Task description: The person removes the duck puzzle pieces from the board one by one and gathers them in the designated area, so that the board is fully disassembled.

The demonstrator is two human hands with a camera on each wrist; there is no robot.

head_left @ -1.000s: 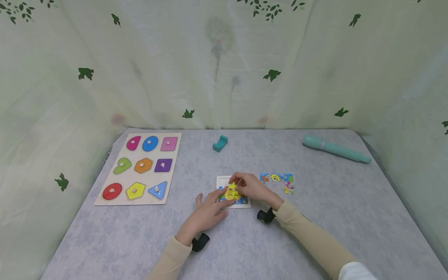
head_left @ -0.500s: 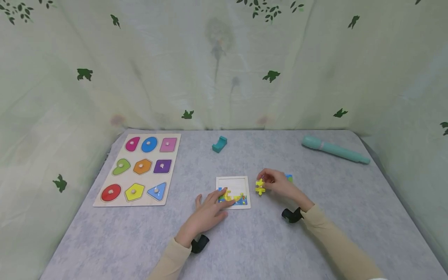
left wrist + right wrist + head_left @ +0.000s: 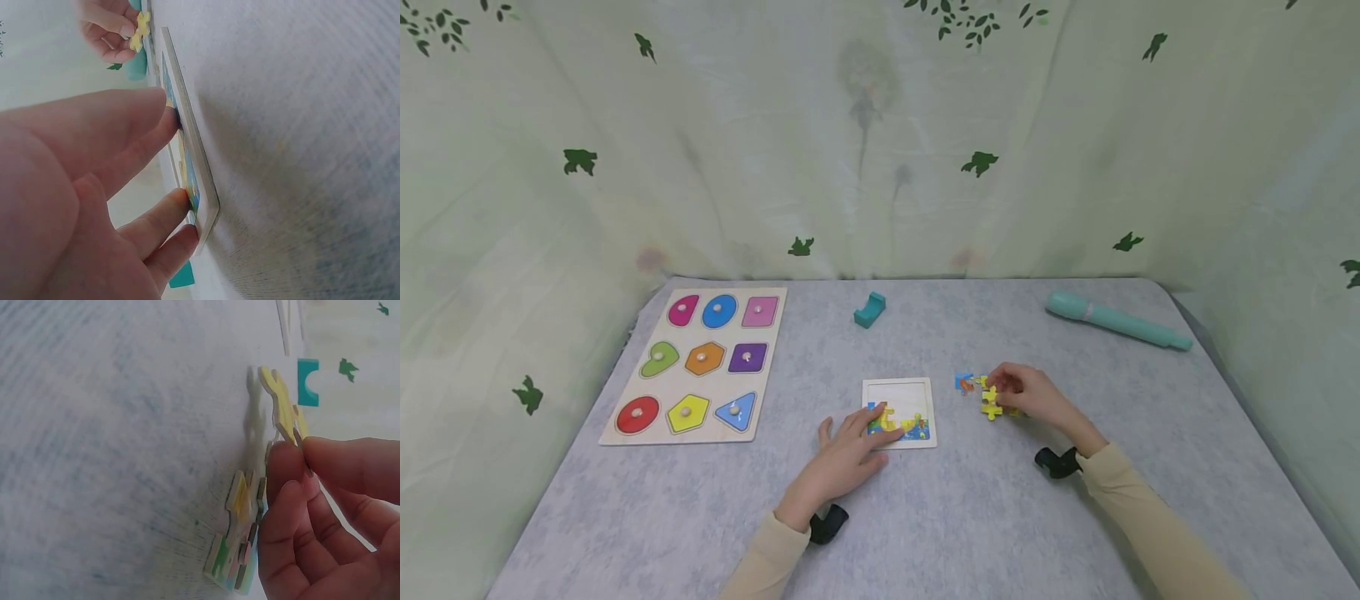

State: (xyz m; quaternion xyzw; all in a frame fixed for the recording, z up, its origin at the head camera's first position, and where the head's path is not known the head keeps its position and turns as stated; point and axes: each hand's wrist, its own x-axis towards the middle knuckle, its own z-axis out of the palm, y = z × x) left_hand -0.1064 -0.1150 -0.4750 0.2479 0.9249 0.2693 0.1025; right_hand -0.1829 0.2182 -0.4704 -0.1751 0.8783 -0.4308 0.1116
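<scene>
A small white-framed jigsaw tray point(image 3: 898, 392) lies flat at the middle of the table, yellow and blue pieces filling its near part. My left hand point(image 3: 838, 458) rests on it with spread, fairly straight fingers, which the left wrist view shows touching the pieces and the frame point(image 3: 209, 194). To the right of the tray, my right hand point(image 3: 1037, 402) pinches a yellow puzzle piece point(image 3: 991, 404) between thumb and fingers. In the right wrist view this puzzle piece point(image 3: 281, 403) is held above the table. Loose puzzle pieces point(image 3: 964, 382) lie beneath and beside that hand, which partly hides them.
A wooden shape board point(image 3: 672, 387) with several colored knobbed shapes lies at the left. Behind the tray sits a teal curved block point(image 3: 870, 310). A long teal mallet-like stick point(image 3: 1120, 321) lies at the back right. A pale leaf-patterned curtain point(image 3: 880, 167) encloses the table.
My right hand has lifted the yellow piece from over the tray and carried it right to the loose pieces, baring the tray's far part. My left hand has stayed in place.
</scene>
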